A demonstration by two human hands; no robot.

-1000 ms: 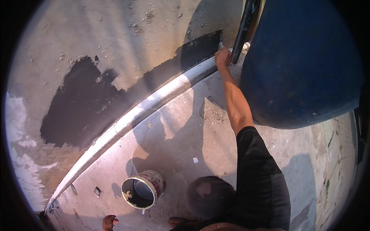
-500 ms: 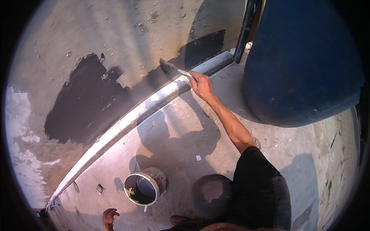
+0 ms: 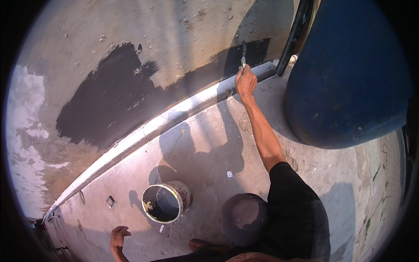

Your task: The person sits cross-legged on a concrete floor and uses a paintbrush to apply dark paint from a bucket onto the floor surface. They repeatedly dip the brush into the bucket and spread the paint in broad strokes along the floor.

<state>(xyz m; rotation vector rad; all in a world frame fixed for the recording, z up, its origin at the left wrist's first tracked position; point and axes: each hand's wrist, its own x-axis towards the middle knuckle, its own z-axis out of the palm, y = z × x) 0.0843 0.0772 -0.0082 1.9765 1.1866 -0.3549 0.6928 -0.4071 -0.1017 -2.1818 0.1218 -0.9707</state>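
My right hand point(image 3: 245, 82) is closed round the handle of a paintbrush point(image 3: 243, 56), its bristles up against the dark grey strip of paint point(image 3: 211, 65) low on the wall. That strip runs into a larger dark grey patch point(image 3: 109, 98) on the left. Below the wall's painted part lies a pale pipe point(image 3: 183, 110), just under my right hand. A bucket point(image 3: 179, 192) with dark grey paint inside stands on the floor near me. Left of the bucket, my left hand point(image 3: 118, 238) hangs with loosely bent fingers and holds nothing visible.
A big blue barrel point(image 3: 349, 87) stands to the right, beside a black pole point(image 3: 297, 37) near the pipe's end. My knee point(image 3: 243, 218) is at the lower middle. Small white scraps point(image 3: 229, 174) lie on the concrete floor. Bare rough wall point(image 3: 166, 35) rises above the paint.
My right hand has carried the brush right and up along the strip, and the brush now points more upright. My left hand shows a little higher. The view has shifted slightly.
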